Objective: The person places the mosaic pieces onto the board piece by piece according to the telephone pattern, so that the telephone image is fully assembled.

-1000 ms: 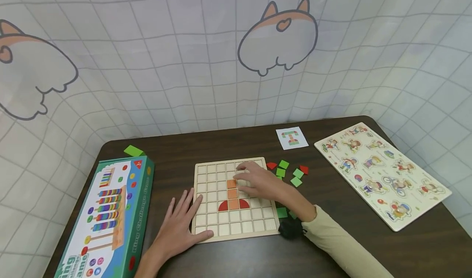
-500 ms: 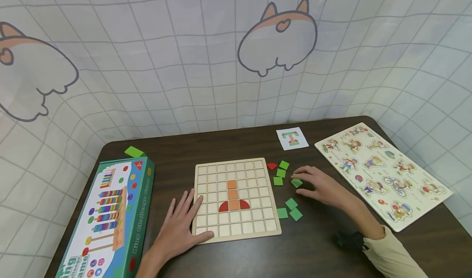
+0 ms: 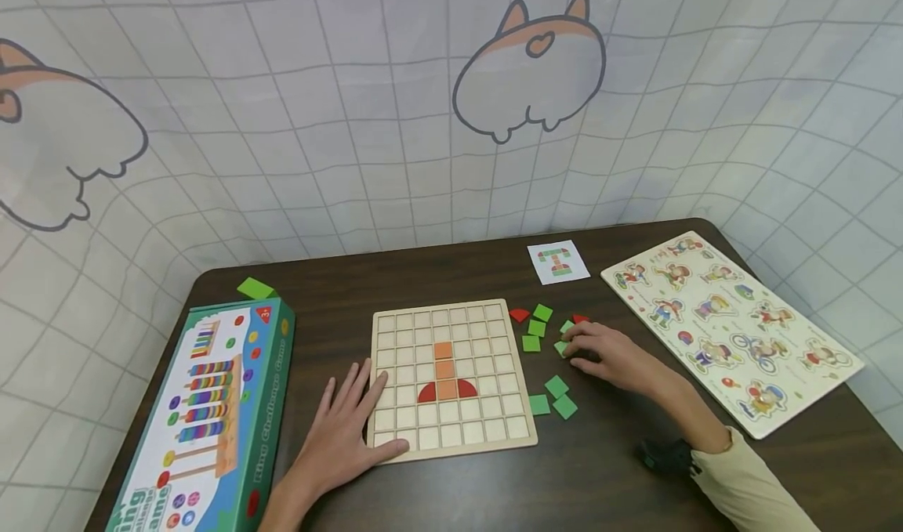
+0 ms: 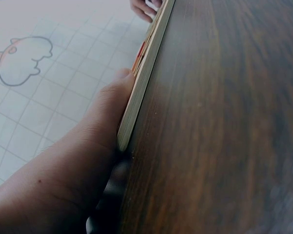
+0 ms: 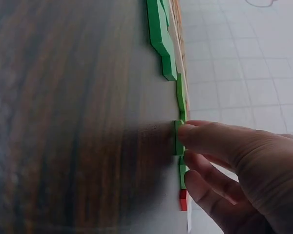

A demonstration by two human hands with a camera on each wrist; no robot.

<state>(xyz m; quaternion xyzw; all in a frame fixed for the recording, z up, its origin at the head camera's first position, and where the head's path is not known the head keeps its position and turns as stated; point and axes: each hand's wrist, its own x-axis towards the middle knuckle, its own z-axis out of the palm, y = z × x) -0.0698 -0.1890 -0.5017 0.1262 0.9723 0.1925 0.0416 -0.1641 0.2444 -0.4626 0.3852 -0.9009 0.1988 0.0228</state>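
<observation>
Left hand (image 3: 347, 434): spread on grid board (image 3: 450, 436), left edge
Right hand (image 3: 612, 356): touching green tile (image 5: 177, 143), board's right; can't tell if pinching

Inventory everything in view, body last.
Backdrop: 1, white, behind table
Drawings: 2, white and orange, on backdrop
Table: 1, brown, below backdrop
Grid board: 1, pale wood, table centre
Inset squares: 3, orange, on grid
Pieces: 4, red, two on grid, two loose
Loose squares: 8, green, right of grid
Card: 1, white, table's far side
Picture board: 1, cream, table's right
Game box: 1, multicoloured, table's left
Block: 1, green, box's far end
Wrist item: 1, black, right
Sleeve: 1, cream, right arm
Left hand: 1, bare, grid's left edge
Right hand: 1, bare, at loose square
</observation>
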